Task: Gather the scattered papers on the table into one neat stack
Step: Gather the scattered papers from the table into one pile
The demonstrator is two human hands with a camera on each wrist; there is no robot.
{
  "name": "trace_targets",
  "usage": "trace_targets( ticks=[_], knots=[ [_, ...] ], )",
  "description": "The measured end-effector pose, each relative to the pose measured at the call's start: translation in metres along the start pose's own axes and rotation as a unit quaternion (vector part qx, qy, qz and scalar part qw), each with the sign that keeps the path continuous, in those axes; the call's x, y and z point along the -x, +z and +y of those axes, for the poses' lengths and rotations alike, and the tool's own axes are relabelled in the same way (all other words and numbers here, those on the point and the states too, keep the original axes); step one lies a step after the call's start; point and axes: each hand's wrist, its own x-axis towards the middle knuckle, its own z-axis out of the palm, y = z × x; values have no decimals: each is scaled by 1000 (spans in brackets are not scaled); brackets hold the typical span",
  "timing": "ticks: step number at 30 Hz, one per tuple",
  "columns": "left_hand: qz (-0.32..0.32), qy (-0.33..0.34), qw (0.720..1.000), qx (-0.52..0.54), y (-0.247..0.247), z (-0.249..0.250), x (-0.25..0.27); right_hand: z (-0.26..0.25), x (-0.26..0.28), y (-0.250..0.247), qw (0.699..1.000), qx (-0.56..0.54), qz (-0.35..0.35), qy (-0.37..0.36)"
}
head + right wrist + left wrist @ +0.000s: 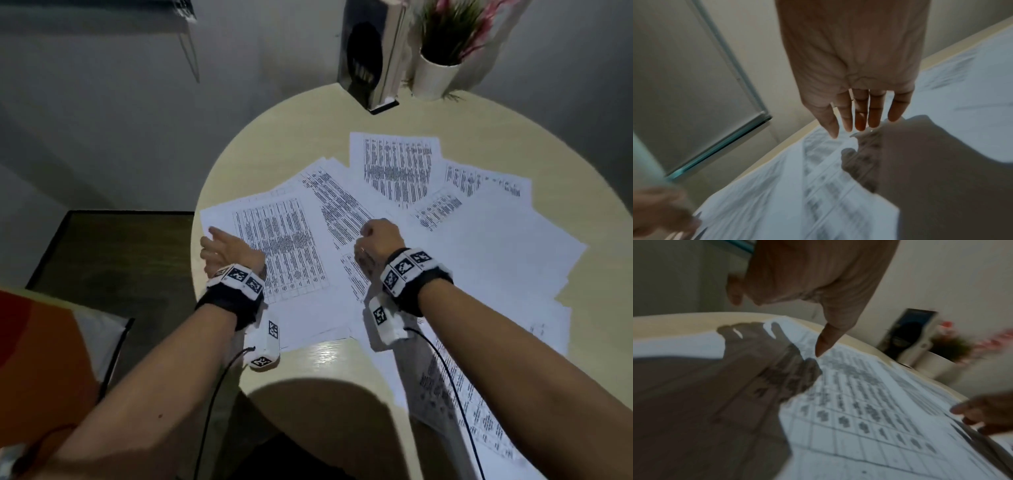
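Observation:
Several white printed sheets lie fanned and overlapping across the round beige table [301, 137]. A gridded sheet [284, 246] lies at the left, and others spread to the back [397, 164] and right [496, 246]. One sheet [445, 394] hangs over the near edge. My left hand [222, 248] is over the gridded sheet's left edge, holding nothing. In the left wrist view its thumb [824, 340] points down at the gridded sheet [859, 402]. My right hand [375, 240] is over the middle sheets. Its fingers [859, 116] are straight, with the tips just above the paper [797, 194].
At the table's far edge stand a shiny metal box [370, 54] and a white pot with a pink-flowered plant [435, 75]. A dark mat [113, 257] lies on the floor to the left. An orange and white object [41, 342] sits beside my left arm.

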Motion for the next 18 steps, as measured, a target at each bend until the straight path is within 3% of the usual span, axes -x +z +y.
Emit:
trace_targets(
  ticks=[3,7,11,16,18],
  knots=[
    [-57,104,993,-14,17,30,11,24,-25,-35,995,50,44,69],
    [-155,106,981,-42,47,56,30,39,-51,-51,983,125,37,126],
    [-143,84,983,-83,67,71,34,25,-62,-41,986,103,54,123],
    [-116,73,988,-74,62,78,32,-10,-68,-24,986,138,-23,87],
    [-110,73,990,-49,57,78,30,-17,-66,-20,987,153,-18,53]
  ],
)
